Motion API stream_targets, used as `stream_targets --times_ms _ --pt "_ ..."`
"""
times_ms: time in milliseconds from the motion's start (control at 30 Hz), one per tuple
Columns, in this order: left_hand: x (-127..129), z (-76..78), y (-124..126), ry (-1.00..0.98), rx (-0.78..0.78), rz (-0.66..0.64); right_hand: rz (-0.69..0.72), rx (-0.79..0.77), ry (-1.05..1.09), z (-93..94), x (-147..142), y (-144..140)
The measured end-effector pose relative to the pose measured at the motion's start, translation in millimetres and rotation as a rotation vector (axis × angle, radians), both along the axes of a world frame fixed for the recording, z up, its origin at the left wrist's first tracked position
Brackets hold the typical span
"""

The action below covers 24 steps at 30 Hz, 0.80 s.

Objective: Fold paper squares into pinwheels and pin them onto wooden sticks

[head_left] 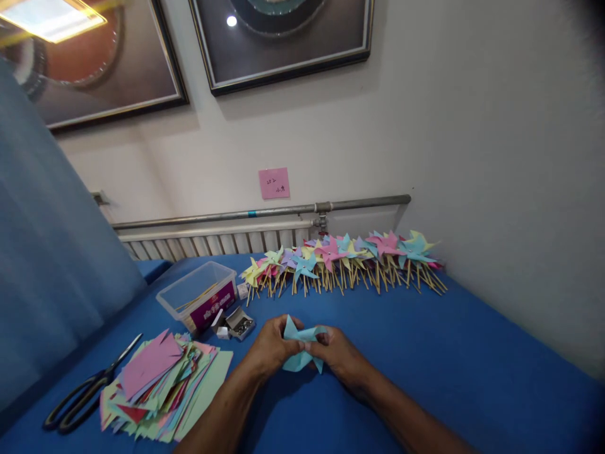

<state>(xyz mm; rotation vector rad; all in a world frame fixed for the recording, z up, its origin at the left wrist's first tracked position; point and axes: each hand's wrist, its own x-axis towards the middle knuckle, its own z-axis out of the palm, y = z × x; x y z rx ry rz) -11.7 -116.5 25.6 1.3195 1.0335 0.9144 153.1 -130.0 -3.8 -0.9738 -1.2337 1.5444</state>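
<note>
Both hands meet over the blue table [425, 353] around one light blue paper pinwheel piece [299, 360] with folded points. My left hand [271, 347] grips its left side, fingers curled over the top. My right hand [338, 353] pinches its right side near the centre. The paper sits just above or on the table surface; I cannot tell which.
A long row of finished coloured pinwheels on sticks [345, 261] lies along the far edge. A stack of cut coloured paper [161, 384] and black scissors [85, 394] lie at left. A clear plastic box [198, 293] and a small open box of pins [239, 323] stand behind.
</note>
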Motion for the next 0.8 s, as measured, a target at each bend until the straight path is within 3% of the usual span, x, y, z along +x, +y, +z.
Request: stream_targets --times_ms 233,433,600,800 --pt "-2 -1.5 1 0.017 -0.008 -0.015 0.111 0.011 0.014 -0.3 8 2" --pt "5 -8.1 1 -0.011 0.013 0.007 0.070 -0.027 0.019 -7.8 5 3" --pt "9 -10.1 3 -0.085 -0.007 0.160 0.039 -0.010 0.085 -0.2 3 -2" --pt "12 -10.3 3 -0.419 -0.077 0.365 -0.054 -0.043 0.319 0.2 -11 -16"
